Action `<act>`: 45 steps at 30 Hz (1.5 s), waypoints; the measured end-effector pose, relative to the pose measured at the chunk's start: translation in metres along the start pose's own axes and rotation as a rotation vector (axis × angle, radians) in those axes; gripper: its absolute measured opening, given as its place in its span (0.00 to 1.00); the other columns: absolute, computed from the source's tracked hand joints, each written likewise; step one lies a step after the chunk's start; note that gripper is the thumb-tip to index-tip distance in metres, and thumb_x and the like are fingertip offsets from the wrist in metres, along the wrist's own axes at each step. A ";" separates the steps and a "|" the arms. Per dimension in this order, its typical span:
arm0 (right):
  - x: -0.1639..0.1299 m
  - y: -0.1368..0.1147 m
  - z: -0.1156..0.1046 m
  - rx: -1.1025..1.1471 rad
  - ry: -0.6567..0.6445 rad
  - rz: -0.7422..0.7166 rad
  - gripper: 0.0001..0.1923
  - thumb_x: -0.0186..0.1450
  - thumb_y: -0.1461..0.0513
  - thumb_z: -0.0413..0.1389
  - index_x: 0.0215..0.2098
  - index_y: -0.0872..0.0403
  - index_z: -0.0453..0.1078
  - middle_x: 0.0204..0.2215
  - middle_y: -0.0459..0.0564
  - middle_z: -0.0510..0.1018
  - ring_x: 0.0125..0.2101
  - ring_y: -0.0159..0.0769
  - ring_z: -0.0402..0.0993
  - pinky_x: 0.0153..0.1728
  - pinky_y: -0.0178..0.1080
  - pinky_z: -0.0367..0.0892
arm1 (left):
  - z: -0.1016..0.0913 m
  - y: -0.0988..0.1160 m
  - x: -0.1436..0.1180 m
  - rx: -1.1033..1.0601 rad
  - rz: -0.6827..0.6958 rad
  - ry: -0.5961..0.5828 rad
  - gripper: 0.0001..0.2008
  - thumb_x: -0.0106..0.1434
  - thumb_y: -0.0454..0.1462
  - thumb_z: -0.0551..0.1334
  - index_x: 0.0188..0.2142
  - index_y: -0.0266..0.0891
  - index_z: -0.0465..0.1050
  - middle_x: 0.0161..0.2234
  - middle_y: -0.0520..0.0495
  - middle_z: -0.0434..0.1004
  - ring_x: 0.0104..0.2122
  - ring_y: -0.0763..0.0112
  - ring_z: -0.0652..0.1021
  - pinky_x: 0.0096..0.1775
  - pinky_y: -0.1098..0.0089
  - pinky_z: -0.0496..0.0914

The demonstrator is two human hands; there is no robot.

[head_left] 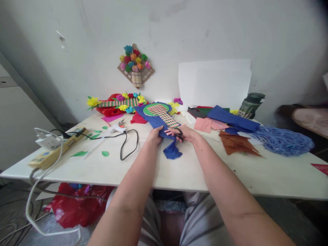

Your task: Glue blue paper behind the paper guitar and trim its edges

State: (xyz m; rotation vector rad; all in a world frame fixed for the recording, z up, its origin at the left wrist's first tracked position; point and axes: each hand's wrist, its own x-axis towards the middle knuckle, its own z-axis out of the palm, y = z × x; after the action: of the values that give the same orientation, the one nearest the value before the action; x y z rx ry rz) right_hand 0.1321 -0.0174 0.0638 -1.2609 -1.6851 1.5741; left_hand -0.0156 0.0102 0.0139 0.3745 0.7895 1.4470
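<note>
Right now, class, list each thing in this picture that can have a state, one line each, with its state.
Left hand: gripping the blue paper's edge.
Right hand: holding the scissors.
Scissors: at the blue paper; open or shut unclear.
Blue paper: partly cut, a strip hanging loose.
Glue gun: lying on the table, cord attached.
Power strip: plugs inserted.

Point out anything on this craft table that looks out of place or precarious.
The yellow power strip sits at the white table's left edge, its white cable trailing to the floor. A red plastic bag lies crumpled underneath.
</note>
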 end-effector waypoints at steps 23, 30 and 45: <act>0.001 0.005 0.006 -0.212 0.051 -0.085 0.20 0.54 0.56 0.64 0.41 0.59 0.74 0.08 0.38 0.65 0.09 0.22 0.58 0.08 0.24 0.55 | 0.004 0.003 -0.005 0.014 -0.015 0.019 0.17 0.58 0.24 0.56 0.47 0.29 0.68 0.35 0.39 0.79 0.34 0.64 0.80 0.41 0.64 0.74; 0.008 0.013 0.002 -0.244 0.050 -0.076 0.23 0.52 0.53 0.64 0.40 0.59 0.75 0.10 0.43 0.69 0.09 0.25 0.61 0.08 0.27 0.58 | 0.005 0.004 -0.008 0.035 -0.035 0.012 0.15 0.58 0.24 0.56 0.45 0.28 0.70 0.34 0.39 0.79 0.32 0.64 0.80 0.41 0.64 0.74; -0.005 -0.004 0.001 -0.208 0.050 -0.100 0.21 0.51 0.51 0.64 0.35 0.58 0.70 0.11 0.39 0.65 0.10 0.23 0.59 0.09 0.27 0.58 | 0.002 0.004 -0.008 0.043 -0.037 -0.013 0.14 0.58 0.26 0.55 0.44 0.28 0.69 0.31 0.41 0.78 0.29 0.64 0.79 0.39 0.62 0.73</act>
State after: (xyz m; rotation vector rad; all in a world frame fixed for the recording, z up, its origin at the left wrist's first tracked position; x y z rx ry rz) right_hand 0.1321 -0.0223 0.0684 -1.2825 -1.8876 1.3273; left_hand -0.0167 0.0037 0.0193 0.4001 0.8139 1.3936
